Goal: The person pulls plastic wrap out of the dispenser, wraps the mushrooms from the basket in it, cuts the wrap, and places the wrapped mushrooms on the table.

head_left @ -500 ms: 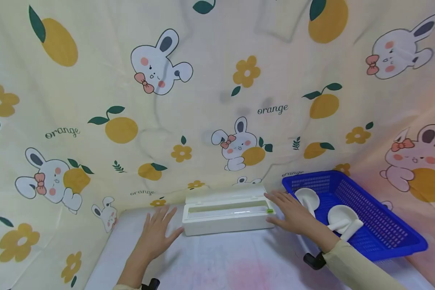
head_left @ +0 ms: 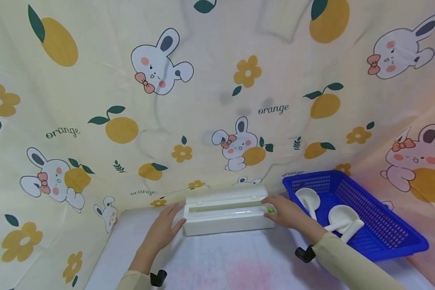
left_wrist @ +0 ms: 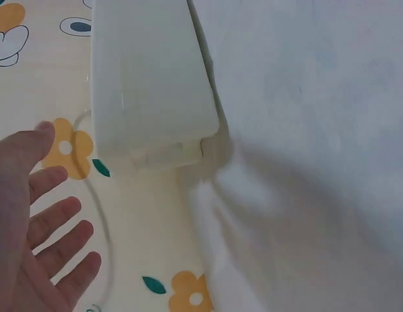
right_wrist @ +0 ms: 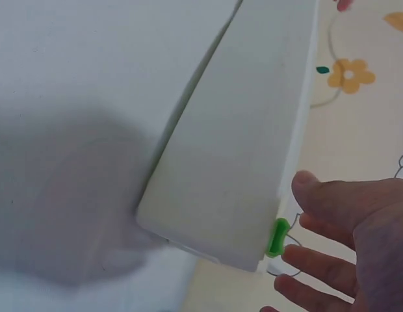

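Note:
A long white cling film dispenser lies lengthwise on the table with its lid tipped up at the back. Clear film shows along its opening. A green slide cutter sits at the right end of its top edge. My left hand is beside the dispenser's left end, fingers extended and spread in the left wrist view, holding nothing. At the opposite end, my right hand has its thumb and fingers apart around the right corner; its fingertips come right up to the green cutter in the right wrist view.
A blue plastic basket stands at the right, holding white ladle-like utensils. Behind the table hangs a patterned cloth with rabbits and oranges. A white cover spreads over the table.
Both hands have moved inward to the dispenser's ends: the left to the right, the right slightly left and over the green cutter's end. The dispenser has stayed put.

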`<control>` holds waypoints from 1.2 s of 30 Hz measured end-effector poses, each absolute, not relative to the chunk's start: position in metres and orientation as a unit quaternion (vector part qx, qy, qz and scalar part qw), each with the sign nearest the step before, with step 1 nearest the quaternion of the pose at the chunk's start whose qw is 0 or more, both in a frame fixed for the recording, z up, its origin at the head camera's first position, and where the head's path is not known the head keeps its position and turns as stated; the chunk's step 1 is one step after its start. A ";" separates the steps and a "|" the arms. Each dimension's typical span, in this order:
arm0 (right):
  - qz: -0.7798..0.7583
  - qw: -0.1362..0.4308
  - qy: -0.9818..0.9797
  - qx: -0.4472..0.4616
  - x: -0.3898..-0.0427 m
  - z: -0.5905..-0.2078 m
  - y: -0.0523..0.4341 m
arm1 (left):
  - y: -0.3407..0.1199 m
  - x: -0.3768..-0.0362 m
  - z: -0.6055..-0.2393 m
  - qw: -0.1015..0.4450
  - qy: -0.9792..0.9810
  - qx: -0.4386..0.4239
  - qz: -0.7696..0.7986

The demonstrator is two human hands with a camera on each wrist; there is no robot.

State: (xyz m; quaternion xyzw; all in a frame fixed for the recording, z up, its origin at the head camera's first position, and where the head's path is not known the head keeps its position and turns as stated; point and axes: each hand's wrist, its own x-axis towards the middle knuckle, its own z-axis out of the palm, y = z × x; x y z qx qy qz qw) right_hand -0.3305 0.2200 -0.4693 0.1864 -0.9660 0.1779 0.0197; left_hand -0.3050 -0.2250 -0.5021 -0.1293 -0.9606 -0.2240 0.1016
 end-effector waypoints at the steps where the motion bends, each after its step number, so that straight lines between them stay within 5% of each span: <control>1: 0.178 0.017 -0.967 0.184 -0.332 -0.469 0.219 | -0.224 -0.307 -0.503 0.103 -0.959 -0.128 -0.231; 16: 0.168 0.025 -0.967 0.192 -0.348 -0.478 0.218 | -0.198 -0.332 -0.510 0.099 -0.950 -0.133 -0.263; 36: 0.183 0.074 -0.968 0.154 -0.348 -0.485 0.209 | -0.179 -0.340 -0.518 0.193 -0.948 -0.116 -0.224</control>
